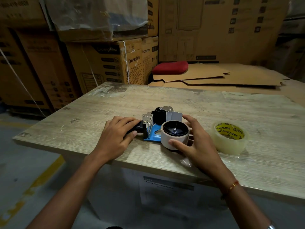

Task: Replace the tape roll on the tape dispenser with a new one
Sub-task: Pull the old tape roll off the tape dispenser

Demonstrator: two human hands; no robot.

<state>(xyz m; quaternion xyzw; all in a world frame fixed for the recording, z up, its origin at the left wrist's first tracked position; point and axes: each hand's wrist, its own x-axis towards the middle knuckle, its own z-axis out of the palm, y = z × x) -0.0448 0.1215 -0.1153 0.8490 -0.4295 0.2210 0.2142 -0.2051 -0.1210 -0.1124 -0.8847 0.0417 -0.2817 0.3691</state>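
Dispenser [153, 128]: lies on its side on the table [247, 113], blue frame down, handle pointing left.
Left hand [115, 136]: grip curled round the black handle, holding it.
Old core [175, 135]: white, nearly bare, sits on the dispenser's black hub.
Right hand [196, 139]: grip wraps the core, thumb on its near side, fingers behind.
New roll [230, 138]: clear tape with yellow inner label, flat on the table, right of the right hand, untouched.
Background: stacked cartons, flattened cardboard.
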